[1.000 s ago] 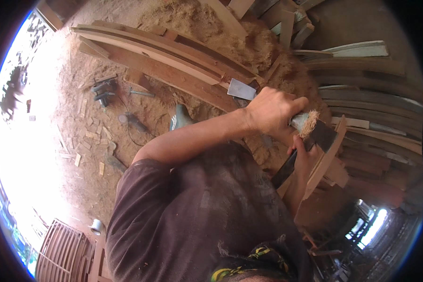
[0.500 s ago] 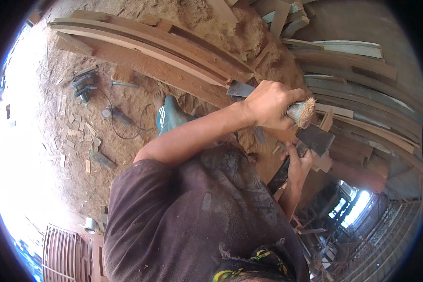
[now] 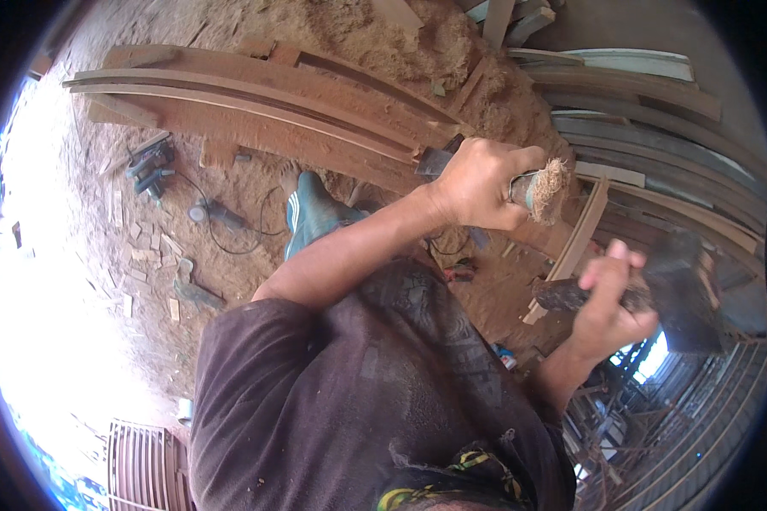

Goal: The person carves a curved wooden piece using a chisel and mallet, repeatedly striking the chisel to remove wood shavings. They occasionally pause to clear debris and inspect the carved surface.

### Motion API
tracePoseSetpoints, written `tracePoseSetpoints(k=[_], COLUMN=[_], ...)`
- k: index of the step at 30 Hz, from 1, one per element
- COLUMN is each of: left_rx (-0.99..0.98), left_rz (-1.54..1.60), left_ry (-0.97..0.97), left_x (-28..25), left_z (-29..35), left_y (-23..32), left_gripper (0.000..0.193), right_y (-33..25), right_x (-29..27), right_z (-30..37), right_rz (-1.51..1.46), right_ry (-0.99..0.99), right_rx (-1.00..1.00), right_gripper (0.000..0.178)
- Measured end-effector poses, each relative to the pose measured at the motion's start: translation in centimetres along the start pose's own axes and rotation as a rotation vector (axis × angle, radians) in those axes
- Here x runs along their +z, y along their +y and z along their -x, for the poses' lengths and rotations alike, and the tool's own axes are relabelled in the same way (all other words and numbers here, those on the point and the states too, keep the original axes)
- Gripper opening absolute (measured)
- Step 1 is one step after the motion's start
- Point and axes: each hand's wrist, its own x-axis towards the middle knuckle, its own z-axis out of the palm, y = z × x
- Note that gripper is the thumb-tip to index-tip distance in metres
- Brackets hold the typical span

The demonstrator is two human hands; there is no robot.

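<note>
My left hand is closed around a wide chisel, whose handle ends in a frayed, fibrous butt. The flat metal blade reaches the near end of a long timber piece with a groove along it. My right hand grips a short-handled tool with a rough dark handle. Its broad dark head is smeared by motion, so I cannot tell whether it is a hatchet or a mallet. That tool is raised to the right, apart from the chisel.
Curved boards are stacked at the right. A corded power tool and an angle grinder lie on the ground at left, among wood offcuts. Sawdust is heaped behind the timber. A slatted wooden stack stands lower left.
My right hand has swung the dark tool from close by the chisel's butt outward to the right. My left hand keeps its hold on the chisel, nearly in place.
</note>
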Motion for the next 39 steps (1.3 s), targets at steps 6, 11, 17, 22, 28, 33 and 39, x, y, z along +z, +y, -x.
tracePoseSetpoints(k=[6,11,17,22,28,33,39], left_rx=[0.026,0.007,-0.046,-0.083,-0.192,-0.143,-0.084], left_rz=[-0.013,-0.071,-0.301,-0.562,-0.602,-0.582,-0.536], left_ry=[-0.001,-0.069,-0.407,-0.795,-0.699,-0.598,-0.411], left_x=[0.7,0.5,4.6,9.3,8.9,10.2,10.7], left_z=[0.0,-0.2,0.2,3.4,1.5,0.9,1.8], left_y=[-0.1,0.0,0.0,-3.1,-1.7,2.0,2.4], left_gripper=[0.052,0.051,0.051,0.041,0.042,0.052,0.048], right_y=[2.2,1.0,8.5,15.7,28.9,39.2,43.4], right_x=[0.7,0.5,1.5,2.8,8.4,15.4,17.8], right_z=[-0.7,0.3,1.9,5.9,10.0,13.5,15.4], right_rz=[0.003,-0.198,-0.429,-0.548,-0.597,-0.596,-0.461], right_ry=[-0.167,-0.038,-0.303,-0.193,-0.397,-0.502,-0.473], right_rx=[0.181,0.224,0.475,0.681,0.796,0.763,0.578], right_gripper=[0.016,0.017,0.009,0.014,0.021,0.021,0.027])
